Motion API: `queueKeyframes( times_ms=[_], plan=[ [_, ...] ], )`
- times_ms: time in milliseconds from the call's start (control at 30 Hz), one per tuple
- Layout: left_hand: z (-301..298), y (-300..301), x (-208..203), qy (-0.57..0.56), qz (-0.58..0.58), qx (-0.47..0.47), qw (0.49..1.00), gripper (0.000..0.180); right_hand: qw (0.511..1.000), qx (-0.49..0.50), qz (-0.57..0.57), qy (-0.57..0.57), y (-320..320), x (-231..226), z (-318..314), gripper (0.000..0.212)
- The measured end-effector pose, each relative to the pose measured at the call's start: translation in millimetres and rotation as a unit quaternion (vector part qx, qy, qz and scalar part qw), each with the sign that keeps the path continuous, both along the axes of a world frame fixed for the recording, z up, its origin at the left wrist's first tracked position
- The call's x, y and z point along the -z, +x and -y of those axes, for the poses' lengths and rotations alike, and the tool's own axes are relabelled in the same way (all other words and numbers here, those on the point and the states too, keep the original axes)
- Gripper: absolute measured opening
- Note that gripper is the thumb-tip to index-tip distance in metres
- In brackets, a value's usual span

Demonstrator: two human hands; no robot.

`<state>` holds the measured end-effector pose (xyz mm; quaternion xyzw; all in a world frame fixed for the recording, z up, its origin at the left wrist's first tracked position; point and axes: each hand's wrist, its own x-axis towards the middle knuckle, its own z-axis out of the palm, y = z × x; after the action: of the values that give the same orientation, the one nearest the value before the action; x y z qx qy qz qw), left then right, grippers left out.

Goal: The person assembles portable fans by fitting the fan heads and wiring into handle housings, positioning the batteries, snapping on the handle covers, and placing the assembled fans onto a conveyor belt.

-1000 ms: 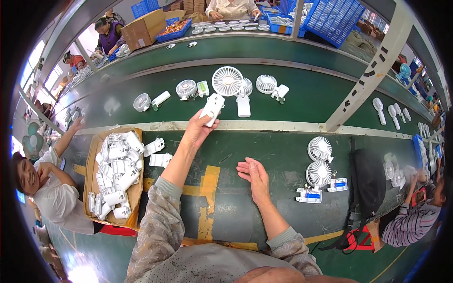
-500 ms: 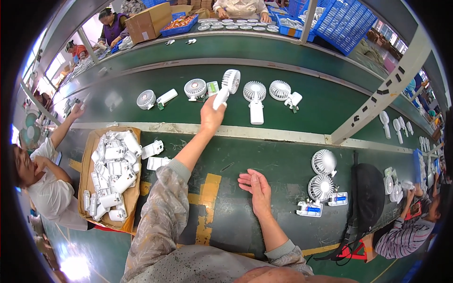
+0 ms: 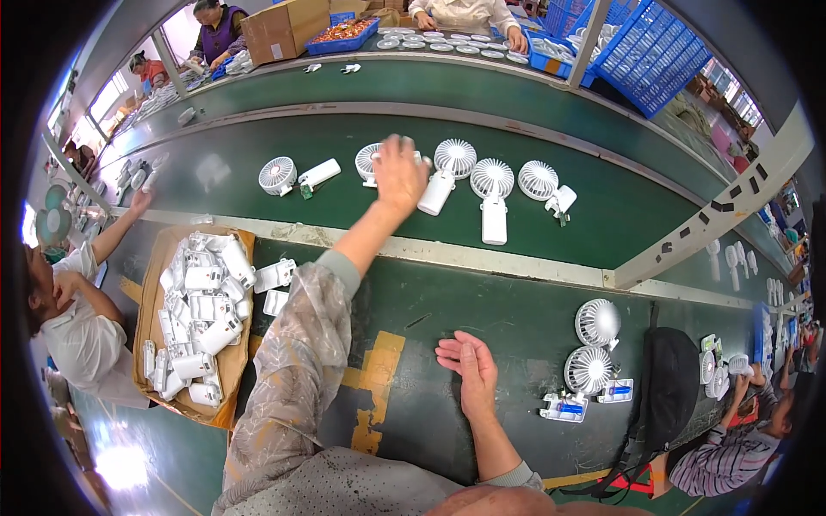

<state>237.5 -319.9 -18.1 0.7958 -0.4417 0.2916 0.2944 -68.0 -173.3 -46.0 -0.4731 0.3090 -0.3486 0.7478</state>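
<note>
My left hand [image 3: 400, 179] reaches over the green belt [image 3: 318, 206], fingers stretched out over a white fan head [image 3: 367, 162] and its opened handle, mostly hidden beneath them; contact is unclear. Just right of it lies an assembled white handheld fan [image 3: 439, 191], with another handheld fan [image 3: 493, 222] beside it. Farther right, a fan head [image 3: 538, 180] is joined to a loose handle [image 3: 561, 200]. To the left are a fan head [image 3: 277, 175] and a handle [image 3: 320, 172] with a small green circuit board. My right hand [image 3: 473, 370] hovers or rests above the near bench, fingers loosely apart, holding nothing.
A cardboard tray [image 3: 241, 353] heaped with white handle shells stands at left. On the right lie fan heads [image 3: 588, 370], open shells with blue batteries [image 3: 564, 408] and a black bag [image 3: 669, 387]. A metal post [image 3: 731, 198] rises at right. Co-workers sit on both sides and opposite.
My left hand has put the handheld fan down on the belt, let go and moved over the fan head to its left. The items on the belt appear shifted to the right. My right hand stays nearly still.
</note>
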Motion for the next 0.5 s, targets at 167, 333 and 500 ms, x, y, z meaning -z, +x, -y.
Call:
queueKeyframes(
  times_ms=[167, 333, 500],
  plan=[
    [-1, 72, 7, 0.101, -0.348, -0.142, 0.921, 0.067, 1.0, -0.007, 0.0, 0.0, 1, 2, 0, 0.031],
    [-16, 86, 9, 0.128, -0.536, -0.016, 0.834, 0.066, 1.0, -0.006, -0.002, -0.013, 1, 1, 1, 0.031],
    [-42, 47, -10, 0.054, -0.601, 0.113, 0.79, 0.061, 1.0, -0.008, 0.001, -0.023, 2, 4, 1, 0.031]
  ],
)
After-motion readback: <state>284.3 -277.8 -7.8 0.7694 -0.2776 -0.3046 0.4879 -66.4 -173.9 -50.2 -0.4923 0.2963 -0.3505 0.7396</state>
